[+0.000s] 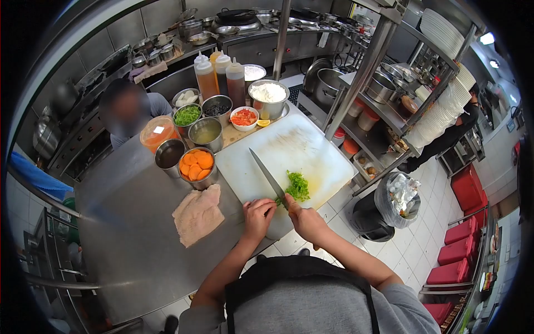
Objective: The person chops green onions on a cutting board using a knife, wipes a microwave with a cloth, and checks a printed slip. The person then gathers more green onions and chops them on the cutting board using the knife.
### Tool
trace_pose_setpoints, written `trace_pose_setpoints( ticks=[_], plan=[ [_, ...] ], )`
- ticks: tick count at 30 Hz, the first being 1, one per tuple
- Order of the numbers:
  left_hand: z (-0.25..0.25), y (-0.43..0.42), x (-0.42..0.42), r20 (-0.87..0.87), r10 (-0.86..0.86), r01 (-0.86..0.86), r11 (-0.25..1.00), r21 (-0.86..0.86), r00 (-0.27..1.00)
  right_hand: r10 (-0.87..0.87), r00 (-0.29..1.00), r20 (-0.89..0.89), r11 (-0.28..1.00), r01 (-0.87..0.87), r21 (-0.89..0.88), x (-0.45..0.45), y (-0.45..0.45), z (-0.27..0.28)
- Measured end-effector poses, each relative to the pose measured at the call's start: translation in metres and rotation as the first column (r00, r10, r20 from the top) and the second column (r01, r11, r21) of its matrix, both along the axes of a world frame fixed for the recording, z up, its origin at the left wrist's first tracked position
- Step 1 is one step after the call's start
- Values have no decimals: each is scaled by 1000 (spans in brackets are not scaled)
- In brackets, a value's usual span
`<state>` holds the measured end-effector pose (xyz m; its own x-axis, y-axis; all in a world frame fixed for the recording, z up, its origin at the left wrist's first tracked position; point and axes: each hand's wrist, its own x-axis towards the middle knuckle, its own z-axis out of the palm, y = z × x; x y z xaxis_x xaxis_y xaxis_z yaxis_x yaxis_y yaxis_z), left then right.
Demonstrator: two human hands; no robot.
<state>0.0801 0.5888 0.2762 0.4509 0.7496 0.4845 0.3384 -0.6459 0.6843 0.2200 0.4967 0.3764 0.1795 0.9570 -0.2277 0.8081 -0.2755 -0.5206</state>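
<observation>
Knife (269, 175) is being gripped in closed right hand (305, 219), greens (297, 186) being pinned by curled left hand (258, 216) at cutting board's (239, 165) near edge, nick being risked if left creeps bladeward.

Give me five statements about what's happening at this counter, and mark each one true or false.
1. The right hand holds the knife. True.
2. The chopped greens are on the board. True.
3. The cloth lies on the board. False: the cloth lies on the table, beside the board.
4. The left hand holds a bottle. False: the left hand is at the board, near the knife.
5. The carrots are sliced. True.
</observation>
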Motion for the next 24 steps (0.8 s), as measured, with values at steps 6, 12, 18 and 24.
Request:
trace_pose_setpoints(
  ticks=[6, 12, 18, 24],
  plan=[
    [-2, 1, -1, 15, 20, -20, 1000, -10, 1000, -12, 999, 33, 987, 7, 160, -2, -2, -49],
    [-2, 1, -6, -25, -8, 8, 1000, 2, 1000, -21, 1000, 22, 993, 18, 116, -6, -5, -41],
    [-3, 4, -6, 22, -10, 11, 1000, -22, 1000, 1, 1000, -5, 999, -1, 52, -4, 1, -6],
    [-8, 2, -9, 39, -17, 19, 999, -36, 999, -16, 1000, 22, 997, 14, 79, -8, 0, -21]
  ],
)
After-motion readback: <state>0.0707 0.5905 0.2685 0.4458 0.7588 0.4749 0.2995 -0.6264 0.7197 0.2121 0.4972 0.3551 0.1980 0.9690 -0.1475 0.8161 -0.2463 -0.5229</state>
